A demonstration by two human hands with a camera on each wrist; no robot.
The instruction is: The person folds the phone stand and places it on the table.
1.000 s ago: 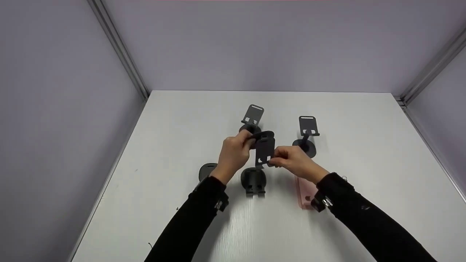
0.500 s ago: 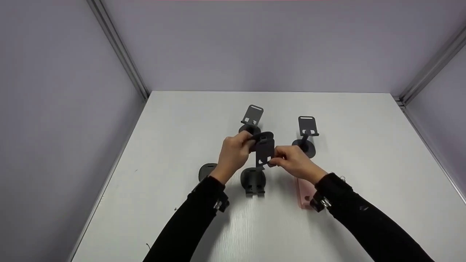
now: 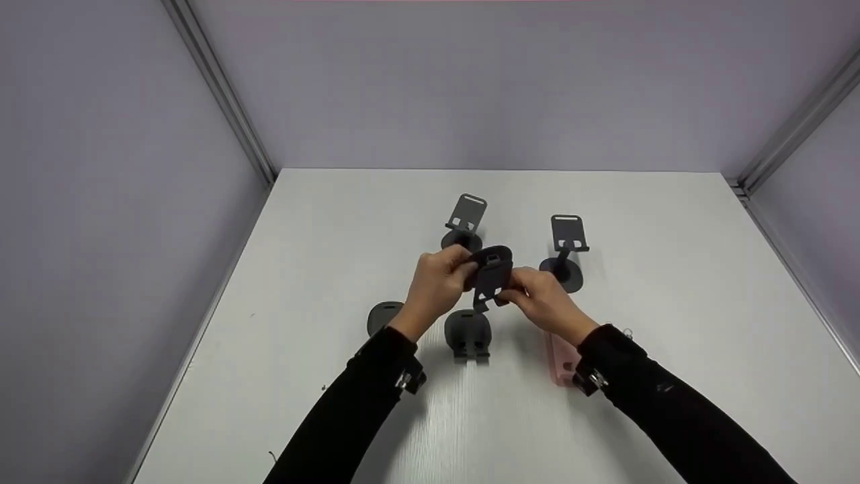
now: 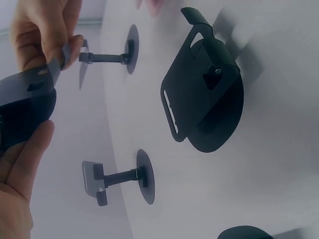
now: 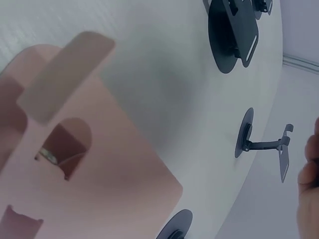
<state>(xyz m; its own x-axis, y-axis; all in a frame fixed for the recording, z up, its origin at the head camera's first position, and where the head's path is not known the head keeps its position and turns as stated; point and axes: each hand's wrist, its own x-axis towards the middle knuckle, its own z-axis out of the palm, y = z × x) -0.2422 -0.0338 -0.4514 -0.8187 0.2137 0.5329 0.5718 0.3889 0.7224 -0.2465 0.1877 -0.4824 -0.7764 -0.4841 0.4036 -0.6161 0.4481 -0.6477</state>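
My left hand (image 3: 435, 281) grips the round base of a black folding phone stand (image 3: 492, 277), held up off the table. The thumb and fingers of my right hand (image 3: 541, 296) pinch the lower lip end of its slotted plate. In the left wrist view this phone stand (image 4: 30, 94) lies between both hands, partly cut off by the frame edge. Just below the hands, a folded black phone stand (image 3: 468, 331) rests on the table. Only my right hand's edge (image 5: 309, 194) shows in the right wrist view, with its grip hidden.
Two unfolded black stands, one behind my left hand (image 3: 468, 210) and another stand (image 3: 568, 232) behind my right, stand upright. A pink stand (image 3: 563, 356) lies under my right wrist. Another black stand (image 3: 383, 316) is partly covered by my left wrist. Walls (image 3: 497, 87) enclose the white table (image 3: 322, 235).
The held stand's plate has tilted against its base and looks shorter from above. Both hands have shifted only slightly and keep their holds. The stands on the table have not moved.
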